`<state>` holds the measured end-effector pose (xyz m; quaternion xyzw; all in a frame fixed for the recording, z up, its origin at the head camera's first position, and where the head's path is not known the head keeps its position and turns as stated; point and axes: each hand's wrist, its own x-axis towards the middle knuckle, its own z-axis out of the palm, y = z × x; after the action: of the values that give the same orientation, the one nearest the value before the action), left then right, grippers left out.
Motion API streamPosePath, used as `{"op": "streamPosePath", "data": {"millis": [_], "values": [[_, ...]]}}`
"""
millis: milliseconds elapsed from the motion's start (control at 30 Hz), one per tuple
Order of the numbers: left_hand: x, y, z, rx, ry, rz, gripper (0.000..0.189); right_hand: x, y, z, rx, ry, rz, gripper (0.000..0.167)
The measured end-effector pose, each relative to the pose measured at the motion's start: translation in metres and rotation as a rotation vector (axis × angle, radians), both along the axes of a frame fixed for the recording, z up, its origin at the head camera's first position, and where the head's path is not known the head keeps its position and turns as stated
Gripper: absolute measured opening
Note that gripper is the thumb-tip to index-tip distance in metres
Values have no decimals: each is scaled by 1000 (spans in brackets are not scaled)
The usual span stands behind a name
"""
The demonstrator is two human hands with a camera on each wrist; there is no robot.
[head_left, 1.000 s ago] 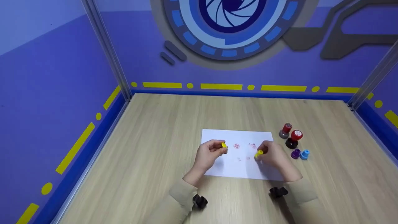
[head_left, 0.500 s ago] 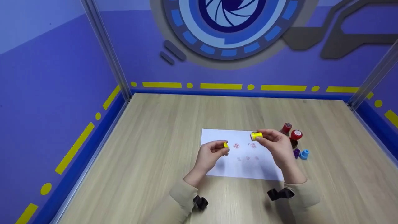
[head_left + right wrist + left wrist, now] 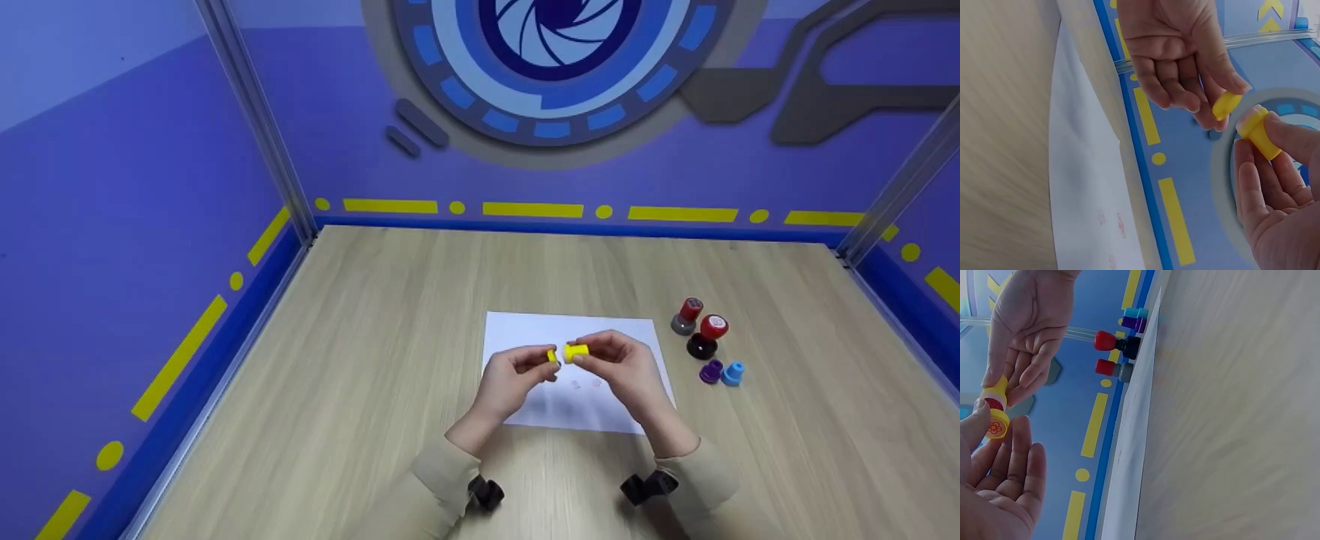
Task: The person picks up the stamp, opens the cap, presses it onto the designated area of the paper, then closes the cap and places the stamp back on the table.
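Over the sheet of white paper (image 3: pixel 517 324), my left hand (image 3: pixel 510 384) pinches a small yellow cap (image 3: pixel 552 356) between thumb and fingers. A red flower shows on the cap (image 3: pixel 997 427) in the left wrist view. Facing it, my right hand (image 3: pixel 628 375) grips a yellow stamp (image 3: pixel 576 353) by its body, with the stamping end toward the cap. A narrow gap separates cap and stamp in the right wrist view, where the stamp's pale rim (image 3: pixel 1251 119) is visible. Small reddish prints mark the paper; the hands hide some of them.
Right of the paper stand a red-and-grey stamp (image 3: pixel 688 316), a red-and-black stamp (image 3: pixel 707 337), a purple stamp (image 3: pixel 711 371) and a light blue stamp (image 3: pixel 733 373). The wooden table (image 3: pixel 390 315) is bounded by blue-purple panels (image 3: pixel 330 142).
My right hand has lifted the yellow stamp off the paper, turned it sideways and brought it left toward the cap. My left hand has shifted slightly right with the cap.
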<state>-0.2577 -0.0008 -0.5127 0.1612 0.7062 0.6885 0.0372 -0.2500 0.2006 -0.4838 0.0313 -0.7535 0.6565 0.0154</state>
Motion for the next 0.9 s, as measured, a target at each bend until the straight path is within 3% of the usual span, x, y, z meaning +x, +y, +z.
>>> {"op": "streamPosePath", "data": {"millis": [533,900], "values": [[1,3,-1,-2,13,-8,27,1,-5,-6,85,11,36,25],[4,6,-3,-3,42,21,28,1,-6,-11,121,5,-2,24]]}}
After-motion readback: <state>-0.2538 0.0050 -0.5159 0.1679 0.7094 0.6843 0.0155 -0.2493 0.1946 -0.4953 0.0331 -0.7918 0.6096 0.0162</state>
